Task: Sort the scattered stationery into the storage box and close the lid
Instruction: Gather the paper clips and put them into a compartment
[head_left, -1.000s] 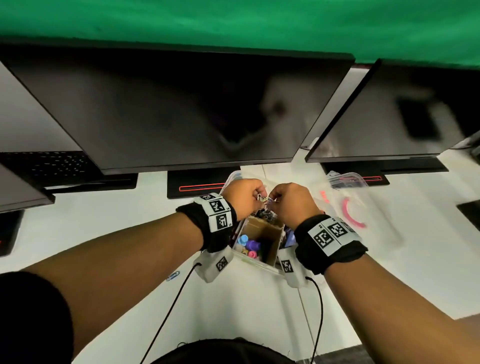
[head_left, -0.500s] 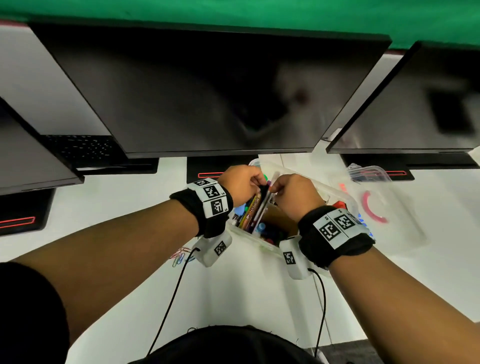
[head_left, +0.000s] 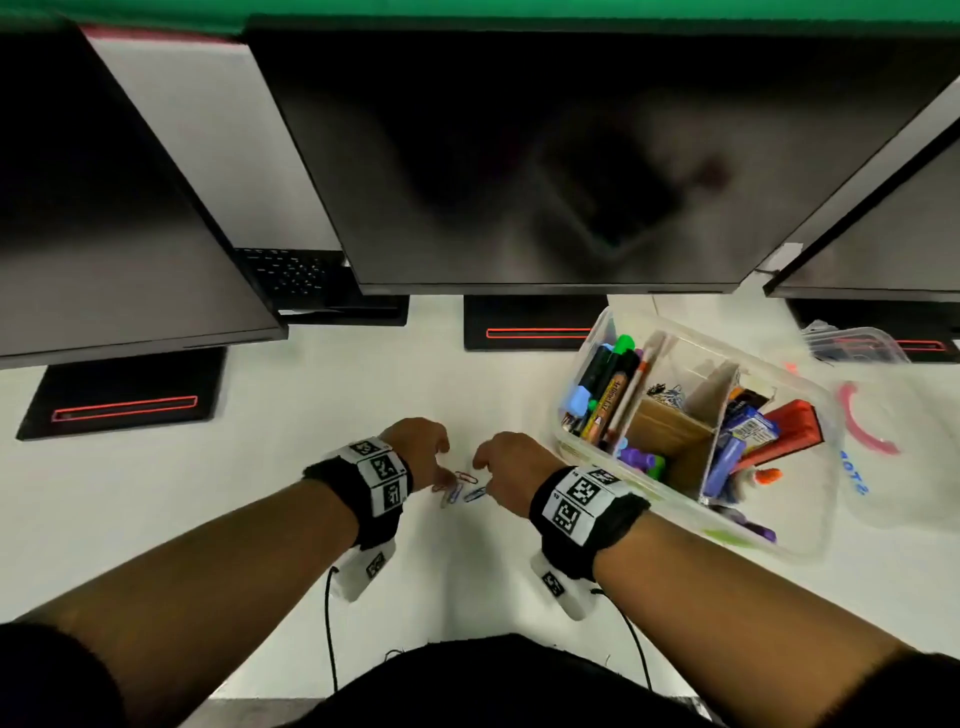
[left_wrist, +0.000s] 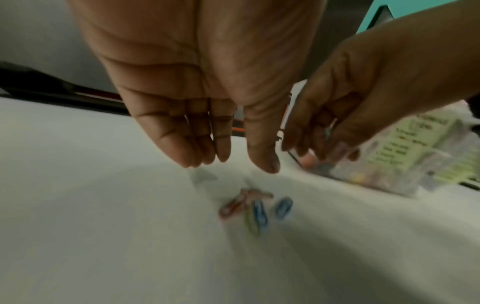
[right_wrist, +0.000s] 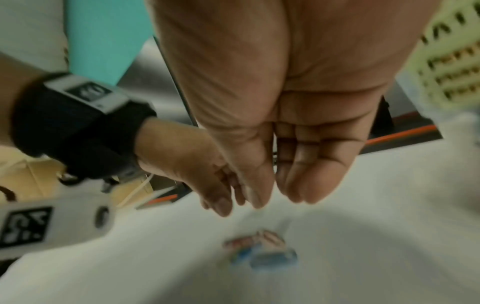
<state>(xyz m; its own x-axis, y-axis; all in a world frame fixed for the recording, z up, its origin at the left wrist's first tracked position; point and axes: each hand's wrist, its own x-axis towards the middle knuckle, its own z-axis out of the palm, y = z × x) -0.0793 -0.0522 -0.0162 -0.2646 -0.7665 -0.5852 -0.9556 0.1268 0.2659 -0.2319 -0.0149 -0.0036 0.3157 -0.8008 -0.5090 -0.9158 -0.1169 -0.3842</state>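
Several coloured paper clips (head_left: 462, 487) lie in a small heap on the white desk. My left hand (head_left: 435, 457) hovers just left of the heap and my right hand (head_left: 485, 464) just right of it. Both have relaxed fingers pointing down and hold nothing. The left wrist view shows my left hand (left_wrist: 233, 162) a little above the paper clips (left_wrist: 255, 207). In the right wrist view my right hand (right_wrist: 275, 197) hangs over the blurred paper clips (right_wrist: 262, 255). The clear storage box (head_left: 727, 347) stands open at the right, with markers, pens and binder clips between cardboard dividers.
The box's clear lid (head_left: 893, 457), with a pink ring on it, lies on the desk right of the box. Three dark monitors (head_left: 519, 156) on black stands span the back of the desk. A keyboard (head_left: 291, 270) sits behind the left monitor.
Both hands have left the storage box, where they were together over the compartments. They have moved left and down to the paper clips on the desk.
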